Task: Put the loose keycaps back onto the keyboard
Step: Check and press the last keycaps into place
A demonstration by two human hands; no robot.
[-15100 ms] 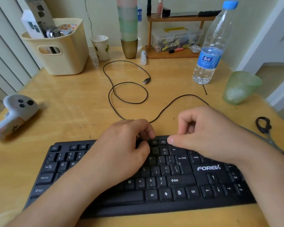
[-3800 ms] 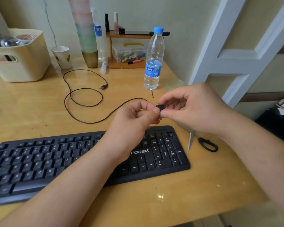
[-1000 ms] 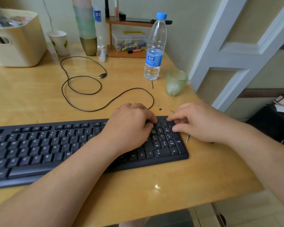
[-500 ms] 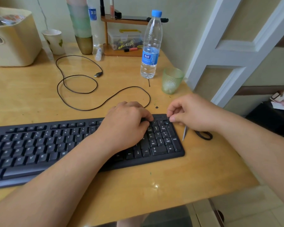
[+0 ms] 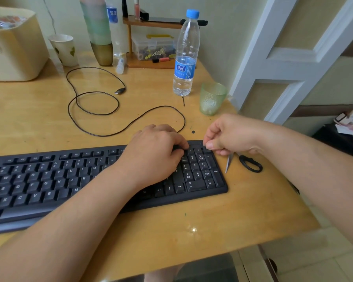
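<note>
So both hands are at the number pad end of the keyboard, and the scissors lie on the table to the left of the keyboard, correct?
Not quite. In the head view the scissors lie to the right of the keyboard, under the right hand. The rest holds: the left hand and the right hand are both at the number pad end.

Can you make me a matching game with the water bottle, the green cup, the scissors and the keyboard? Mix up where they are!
Things:
1. water bottle
2. green cup
3. scissors
4. keyboard

Places:
A. under both hands
B. right of the keyboard, flat on the table
C. in front of the wooden shelf
D. by the table's right edge, beside the bottle

Pairs: 1-C, 2-D, 3-B, 4-A
</note>
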